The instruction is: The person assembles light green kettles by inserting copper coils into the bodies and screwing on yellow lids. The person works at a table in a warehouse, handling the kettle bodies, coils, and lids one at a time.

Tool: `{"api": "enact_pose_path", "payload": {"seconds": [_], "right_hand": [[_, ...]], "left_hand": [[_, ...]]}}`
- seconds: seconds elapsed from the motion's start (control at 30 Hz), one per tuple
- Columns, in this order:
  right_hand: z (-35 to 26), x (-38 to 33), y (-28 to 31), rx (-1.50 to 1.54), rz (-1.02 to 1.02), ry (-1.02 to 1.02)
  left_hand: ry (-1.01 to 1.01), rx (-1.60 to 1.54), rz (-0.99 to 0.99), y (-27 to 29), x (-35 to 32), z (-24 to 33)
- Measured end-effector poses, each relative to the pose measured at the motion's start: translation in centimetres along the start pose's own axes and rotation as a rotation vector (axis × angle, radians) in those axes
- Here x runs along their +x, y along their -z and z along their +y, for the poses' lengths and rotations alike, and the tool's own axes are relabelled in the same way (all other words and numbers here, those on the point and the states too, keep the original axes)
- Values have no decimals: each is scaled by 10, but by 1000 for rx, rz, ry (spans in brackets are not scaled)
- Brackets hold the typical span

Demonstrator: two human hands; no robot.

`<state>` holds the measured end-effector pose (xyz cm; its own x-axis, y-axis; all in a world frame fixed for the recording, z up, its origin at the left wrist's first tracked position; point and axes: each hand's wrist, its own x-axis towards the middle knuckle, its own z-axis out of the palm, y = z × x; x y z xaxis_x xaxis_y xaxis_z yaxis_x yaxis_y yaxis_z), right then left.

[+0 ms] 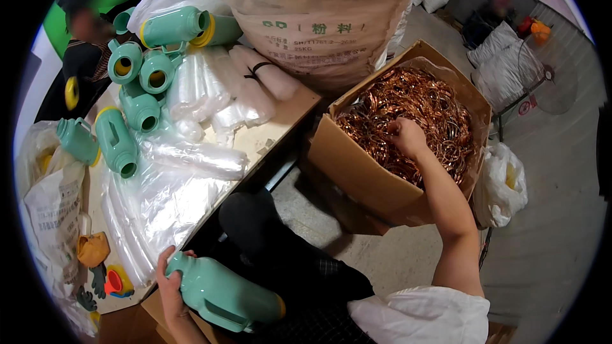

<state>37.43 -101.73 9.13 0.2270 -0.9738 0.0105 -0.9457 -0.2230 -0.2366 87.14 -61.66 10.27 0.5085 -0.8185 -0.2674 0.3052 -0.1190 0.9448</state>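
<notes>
At the lower left, my left hand (171,286) grips the neck end of a mint-green plastic thermos jug shell (223,290). The shell lies tilted over my lap, its side handle facing down and a yellow rim at the far right end. My right arm reaches out to a cardboard box (366,175) heaped with shiny copper-coloured metal rings (440,111). There my right hand (408,137) has its fingers pinched together on the pile's surface, closed on some of the rings; the exact number between the fingertips is hidden.
Several green thermos jug shells (118,140) and clear plastic bags (172,185) cover the table at left. A large printed sack (306,19) stands behind the box. A white plastic bag (503,185) and a fan (548,76) are at right. Another person (86,57) is at far left.
</notes>
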Motion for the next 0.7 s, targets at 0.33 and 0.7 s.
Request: {"api": "enact_pose_path", "payload": {"seconds": [0.33, 0.7], "right_hand": [[-47, -24, 28, 491, 415, 56], [-264, -59, -22, 1284, -168, 210]], "left_hand": [[23, -12, 33, 13, -5, -33], [-42, -141, 12, 39, -20, -44]]}}
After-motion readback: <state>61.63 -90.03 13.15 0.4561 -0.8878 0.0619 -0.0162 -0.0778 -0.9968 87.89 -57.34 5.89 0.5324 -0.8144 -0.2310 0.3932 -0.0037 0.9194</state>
